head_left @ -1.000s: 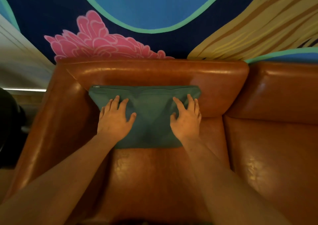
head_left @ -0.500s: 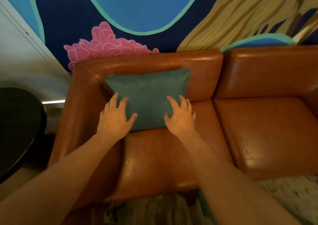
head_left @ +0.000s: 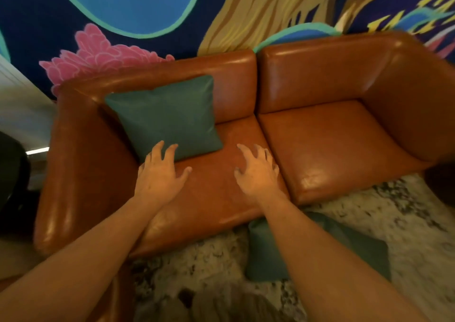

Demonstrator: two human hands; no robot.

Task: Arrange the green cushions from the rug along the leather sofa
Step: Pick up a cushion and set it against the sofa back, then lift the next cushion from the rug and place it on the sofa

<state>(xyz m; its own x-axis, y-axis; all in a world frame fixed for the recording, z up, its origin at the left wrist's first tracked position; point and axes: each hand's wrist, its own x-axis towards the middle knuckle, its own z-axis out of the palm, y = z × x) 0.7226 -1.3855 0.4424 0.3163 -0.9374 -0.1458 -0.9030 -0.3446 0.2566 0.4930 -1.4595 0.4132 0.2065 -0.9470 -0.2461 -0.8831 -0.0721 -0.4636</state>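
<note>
A green cushion (head_left: 170, 115) leans in the left corner of the brown leather sofa (head_left: 332, 149), against its backrest. My left hand (head_left: 158, 176) hovers just in front of that cushion's lower edge with fingers spread and holds nothing. My right hand (head_left: 257, 171) is over the bare left seat, fingers loosely bent, also empty. A second green cushion (head_left: 364, 248) lies on the rug in front of the sofa, partly hidden by my right forearm.
A mottled cream and dark rug (head_left: 394, 213) covers the floor before the sofa. A painted mural wall (head_left: 123, 6) rises behind it. A black round table (head_left: 12, 171) stands at the left beyond the armrest. The right seat holds nothing.
Both hands came off the cushion and drew back toward me. The view pulled away and swung right, so the right seat, the rug and the second cushion came into sight.
</note>
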